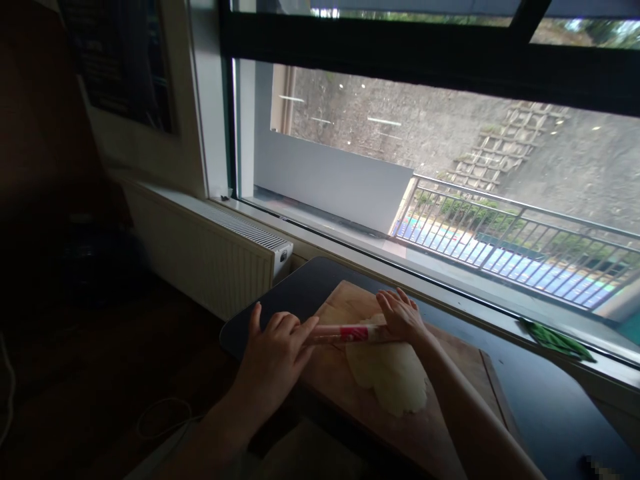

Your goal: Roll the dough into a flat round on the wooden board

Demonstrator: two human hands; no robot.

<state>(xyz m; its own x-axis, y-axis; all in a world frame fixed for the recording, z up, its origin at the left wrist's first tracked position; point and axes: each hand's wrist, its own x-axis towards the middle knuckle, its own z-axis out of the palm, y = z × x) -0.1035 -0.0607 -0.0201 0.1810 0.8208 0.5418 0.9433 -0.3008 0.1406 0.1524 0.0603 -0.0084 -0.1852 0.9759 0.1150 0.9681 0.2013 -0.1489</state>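
A rolling pin (330, 333) with a red label lies across a flat, pale sheet of dough (395, 383) with an uneven edge. The dough rests on a wooden board (345, 290). My left hand (277, 350) is at the pin's left end, most fingers bent over it and one finger raised. At the other end, my right hand (400, 317) presses its palm on the pin, with the fingers stretched out past it. Part of the dough is hidden under the pin and behind my right forearm.
Beneath the board is a dark table (545, 393) with rounded corners, close to the window sill (440, 293). A green cloth (557, 340) lies on the sill at the right. A white radiator (210, 247) stands left of the table. A cable (165, 417) trails at lower left.
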